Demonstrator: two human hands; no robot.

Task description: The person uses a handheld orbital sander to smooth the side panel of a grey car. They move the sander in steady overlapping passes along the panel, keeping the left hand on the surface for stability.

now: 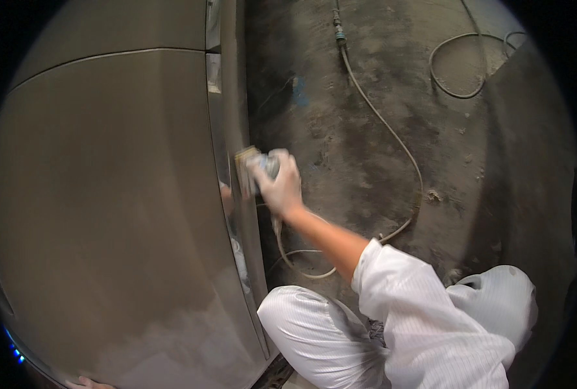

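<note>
My right hand (282, 185), whitened with dust, is wrapped round a small power sander (267, 166). The sander's pad, tan at its edge, lies against the narrow side face (240, 129) of a large grey-brown panelled body, and the tool is blurred. A thin pale hose (279, 236) hangs below the sander and loops over the floor. At the lower left rim, part of my left hand (88, 384) rests on the near edge of the broad panel (107, 194), its visible fingers lying flat. The rest of that hand is cut off by the picture's edge.
On the dusty dark floor (327, 129) the hose runs up to a coupling (339, 35). Another hose loop (460, 96) lies at the far right, beside a dark surface (528, 162). My bent knees (308, 324), in white clothing, are close to the panelled body.
</note>
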